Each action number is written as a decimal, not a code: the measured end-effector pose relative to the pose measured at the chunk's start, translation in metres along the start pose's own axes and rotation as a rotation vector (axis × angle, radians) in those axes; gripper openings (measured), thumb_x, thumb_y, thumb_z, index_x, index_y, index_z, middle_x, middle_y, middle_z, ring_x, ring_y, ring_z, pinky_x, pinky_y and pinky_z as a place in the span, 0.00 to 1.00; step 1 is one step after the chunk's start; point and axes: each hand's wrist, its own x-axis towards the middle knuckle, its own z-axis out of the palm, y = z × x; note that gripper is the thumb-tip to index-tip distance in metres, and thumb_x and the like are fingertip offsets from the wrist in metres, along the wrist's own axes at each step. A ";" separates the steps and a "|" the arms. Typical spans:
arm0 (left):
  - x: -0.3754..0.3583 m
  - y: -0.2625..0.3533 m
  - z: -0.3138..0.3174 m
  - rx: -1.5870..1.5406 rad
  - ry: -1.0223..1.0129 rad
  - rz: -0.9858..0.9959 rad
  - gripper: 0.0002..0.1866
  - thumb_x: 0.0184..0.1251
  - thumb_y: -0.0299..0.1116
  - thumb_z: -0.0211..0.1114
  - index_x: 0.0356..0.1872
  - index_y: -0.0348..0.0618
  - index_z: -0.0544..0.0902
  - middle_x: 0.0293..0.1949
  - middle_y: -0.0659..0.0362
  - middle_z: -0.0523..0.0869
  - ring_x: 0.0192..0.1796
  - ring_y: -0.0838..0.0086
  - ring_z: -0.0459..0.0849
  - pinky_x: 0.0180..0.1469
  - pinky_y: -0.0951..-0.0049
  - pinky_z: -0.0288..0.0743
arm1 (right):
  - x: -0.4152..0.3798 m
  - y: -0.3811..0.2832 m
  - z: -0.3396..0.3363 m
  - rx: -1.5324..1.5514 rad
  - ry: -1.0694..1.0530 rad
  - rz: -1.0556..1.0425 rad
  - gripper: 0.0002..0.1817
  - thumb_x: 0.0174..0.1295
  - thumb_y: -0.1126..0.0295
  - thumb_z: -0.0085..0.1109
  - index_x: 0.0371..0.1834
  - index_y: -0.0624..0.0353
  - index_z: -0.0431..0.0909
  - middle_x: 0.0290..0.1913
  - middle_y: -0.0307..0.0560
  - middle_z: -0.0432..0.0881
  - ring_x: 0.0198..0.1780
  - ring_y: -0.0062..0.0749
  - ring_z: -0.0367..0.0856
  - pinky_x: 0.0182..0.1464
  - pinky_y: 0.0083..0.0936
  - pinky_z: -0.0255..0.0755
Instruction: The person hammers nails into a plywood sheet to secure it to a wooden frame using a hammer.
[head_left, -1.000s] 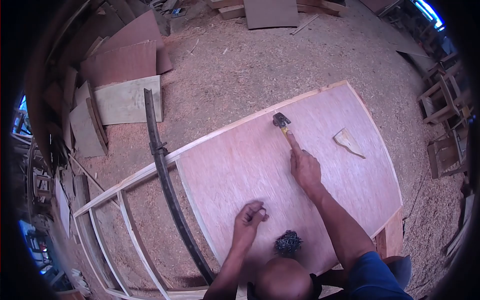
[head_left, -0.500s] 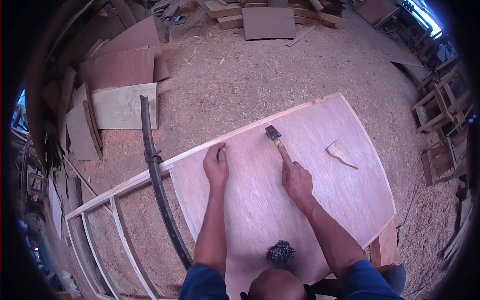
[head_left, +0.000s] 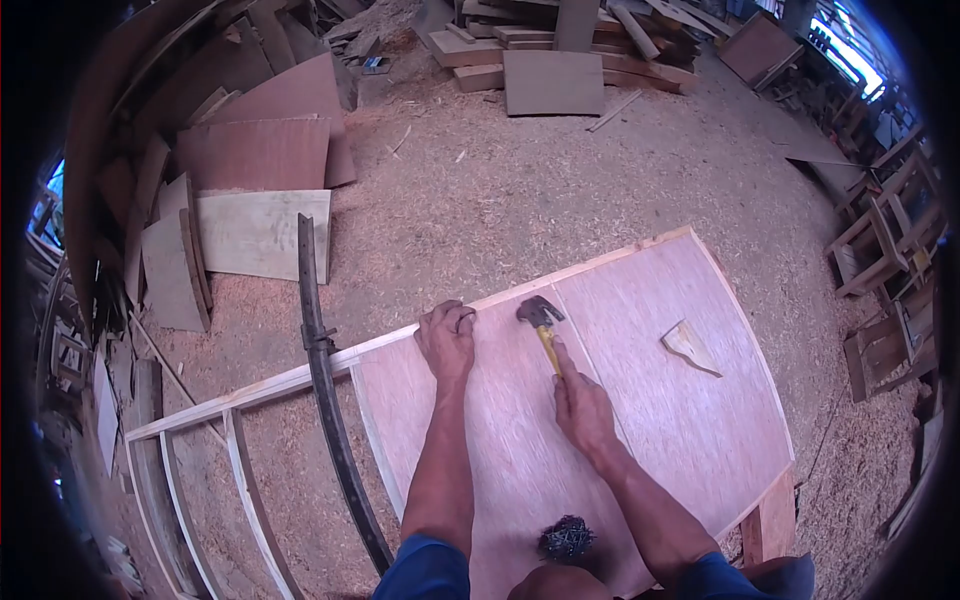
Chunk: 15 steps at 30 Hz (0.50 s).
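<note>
plywood sheet (head_left: 600,400) lies flat over a pale wooden frame (head_left: 240,400), covering the frame's right part, while the left part shows bare rails and open bays over the sawdust floor (head_left: 520,190). the sheet's far edge lines up along the frame's long rail, so the laying looks done; as a judgement, the nailing along that edge is only at its start, since no row of driven nail heads can be made out, though they would be too small to tell. a dark curved strip (head_left: 325,380) lies across the frame just left of the sheet. the left hand (head_left: 447,338) rests at the far edge, its grip pinched at the fingertips, on what i cannot tell. the right hand (head_left: 580,405) is clenched round the yellow handle of a hammer (head_left: 541,322), whose head is near the edge, just beside the left hand. a wood offcut (head_left: 690,347) lies on the sheet to the right, and a heap of nails (head_left: 567,536) sits at the near edge.
</note>
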 end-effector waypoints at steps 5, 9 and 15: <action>0.001 0.001 -0.001 0.004 -0.015 -0.033 0.09 0.71 0.40 0.77 0.48 0.56 0.99 0.62 0.68 0.94 0.67 0.63 0.83 0.75 0.55 0.69 | 0.014 -0.043 0.013 0.043 0.024 -0.193 0.40 0.83 0.72 0.60 0.95 0.38 0.61 0.43 0.67 0.90 0.39 0.68 0.90 0.43 0.57 0.83; 0.003 0.000 0.000 0.027 -0.017 -0.050 0.10 0.71 0.39 0.77 0.49 0.56 0.99 0.61 0.69 0.94 0.67 0.63 0.83 0.74 0.56 0.70 | 0.036 -0.051 0.020 -0.064 -0.065 -0.168 0.40 0.84 0.71 0.60 0.96 0.37 0.60 0.43 0.66 0.90 0.38 0.67 0.90 0.43 0.56 0.83; 0.003 -0.003 0.003 0.048 0.090 0.009 0.10 0.77 0.35 0.70 0.50 0.51 0.98 0.60 0.63 0.94 0.67 0.60 0.84 0.74 0.53 0.71 | 0.017 -0.087 -0.029 0.108 0.076 -0.251 0.39 0.84 0.71 0.59 0.95 0.38 0.61 0.43 0.65 0.90 0.37 0.64 0.90 0.43 0.52 0.82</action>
